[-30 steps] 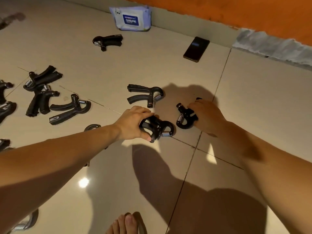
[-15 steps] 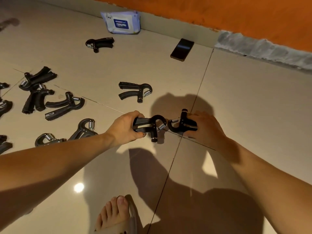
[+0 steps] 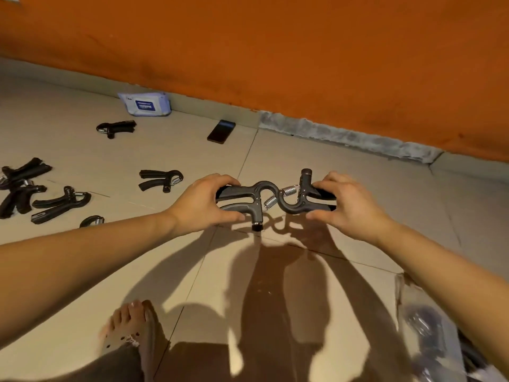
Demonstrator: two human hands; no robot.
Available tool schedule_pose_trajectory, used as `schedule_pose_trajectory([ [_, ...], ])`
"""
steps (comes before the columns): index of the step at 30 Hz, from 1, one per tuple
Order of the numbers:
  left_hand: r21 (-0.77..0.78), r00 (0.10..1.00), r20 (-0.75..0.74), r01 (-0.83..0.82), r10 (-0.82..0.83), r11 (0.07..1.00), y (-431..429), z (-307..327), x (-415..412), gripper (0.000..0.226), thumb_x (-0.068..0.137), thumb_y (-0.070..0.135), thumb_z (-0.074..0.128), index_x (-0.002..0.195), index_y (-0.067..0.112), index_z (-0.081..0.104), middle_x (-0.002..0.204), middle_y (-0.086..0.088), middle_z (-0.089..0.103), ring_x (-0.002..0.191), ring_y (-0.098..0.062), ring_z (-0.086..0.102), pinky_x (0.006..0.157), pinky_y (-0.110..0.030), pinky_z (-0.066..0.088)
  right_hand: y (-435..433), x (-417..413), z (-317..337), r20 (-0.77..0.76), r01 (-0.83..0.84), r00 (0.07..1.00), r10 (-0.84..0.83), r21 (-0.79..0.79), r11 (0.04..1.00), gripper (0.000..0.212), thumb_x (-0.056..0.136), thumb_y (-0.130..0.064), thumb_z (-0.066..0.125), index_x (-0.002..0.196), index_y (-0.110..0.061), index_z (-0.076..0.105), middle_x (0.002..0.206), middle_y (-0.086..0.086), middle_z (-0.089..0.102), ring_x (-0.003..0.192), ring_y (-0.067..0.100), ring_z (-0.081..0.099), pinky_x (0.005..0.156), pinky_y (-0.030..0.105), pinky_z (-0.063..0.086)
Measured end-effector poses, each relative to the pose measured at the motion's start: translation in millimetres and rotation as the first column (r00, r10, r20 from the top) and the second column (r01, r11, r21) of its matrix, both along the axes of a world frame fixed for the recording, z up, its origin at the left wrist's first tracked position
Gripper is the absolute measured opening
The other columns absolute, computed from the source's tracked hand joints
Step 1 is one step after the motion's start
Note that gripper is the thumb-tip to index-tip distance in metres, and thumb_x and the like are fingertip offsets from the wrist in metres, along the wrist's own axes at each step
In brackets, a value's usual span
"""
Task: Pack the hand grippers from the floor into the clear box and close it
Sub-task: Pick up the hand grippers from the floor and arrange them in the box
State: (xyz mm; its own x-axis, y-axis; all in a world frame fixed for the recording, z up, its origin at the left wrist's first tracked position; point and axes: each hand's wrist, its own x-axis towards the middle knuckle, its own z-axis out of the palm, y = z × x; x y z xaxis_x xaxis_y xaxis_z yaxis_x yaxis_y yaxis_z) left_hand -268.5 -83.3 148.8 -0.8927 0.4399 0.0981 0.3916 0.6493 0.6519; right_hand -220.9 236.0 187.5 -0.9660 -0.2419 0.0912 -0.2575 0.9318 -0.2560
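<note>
Black gripper (image 3: 242, 201) clenched in L hand (image 3: 205, 201); 2nd gripper (image 3: 305, 197) in R hand (image 3: 345, 206), heads touching.

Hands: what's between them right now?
Head view: two hand grippers. The left hand holds one gripper, the right hand the other gripper; their curved heads and springs overlap midway, above the floor.

Home room — tiled floor (image 3: 330, 175), orange wall (image 3: 275, 51)

Nothing is legible: the pack of wipes (image 3: 162, 102) bears a blue label (image 3: 145, 105), but its white print is too blurred to read.
</note>
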Motion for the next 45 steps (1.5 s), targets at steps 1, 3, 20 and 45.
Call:
schedule_pose_trajectory([
  [1,0.002,1.000,-0.019,0.023,-0.023,1.000,16,11,10,0.060,0.071,0.047,0.088,0.122,0.027,0.065,0.109,0.010,0.064,0.100,-0.010,0.061,0.090,-0.032,0.052,15,15,11,-0.008,0.007,1.000,-0.007,0.000,1.000,0.063,0.077,-0.056,0.078,0.127,-0.019,0.065,0.098,-0.004,0.054,0.093,0.020,0.052,0.081,0.044,0.048],
  [3,0.019,0.997,-0.051,0.054,-0.053,0.998,48,29,29,0.058,0.071,0.047,0.088,0.121,0.027,0.065,0.108,0.009,0.064,0.099,-0.011,0.061,0.085,-0.032,0.053,45,45,29,-0.024,0.022,0.999,-0.022,0.006,1.000,0.062,0.077,-0.054,0.080,0.125,-0.018,0.066,0.098,-0.003,0.054,0.092,0.020,0.052,0.080,0.042,0.046],
  [20,0.060,0.985,0.030,0.168,-0.170,0.984,258,48,167,0.044,0.070,0.039,0.091,0.105,0.028,0.067,0.092,0.010,0.069,0.067,0.001,0.062,0.056,-0.019,0.045,219,238,25,0.031,0.075,0.997,-0.076,0.025,0.997,0.053,0.077,-0.067,0.070,0.114,-0.029,0.068,0.093,-0.014,0.049,0.086,0.010,0.048,0.073,0.031,0.040],
  [45,0.056,0.976,0.197,0.080,-0.090,0.995,319,-7,253,0.046,0.066,0.037,0.093,0.101,0.028,0.065,0.087,0.003,0.070,0.052,-0.006,0.059,0.053,-0.031,0.052,259,337,-89,0.231,0.060,0.971,-0.065,0.029,0.998,0.053,0.074,-0.055,0.081,0.113,-0.021,0.068,0.103,-0.004,0.063,0.092,0.016,0.058,0.086,0.036,0.052],
])
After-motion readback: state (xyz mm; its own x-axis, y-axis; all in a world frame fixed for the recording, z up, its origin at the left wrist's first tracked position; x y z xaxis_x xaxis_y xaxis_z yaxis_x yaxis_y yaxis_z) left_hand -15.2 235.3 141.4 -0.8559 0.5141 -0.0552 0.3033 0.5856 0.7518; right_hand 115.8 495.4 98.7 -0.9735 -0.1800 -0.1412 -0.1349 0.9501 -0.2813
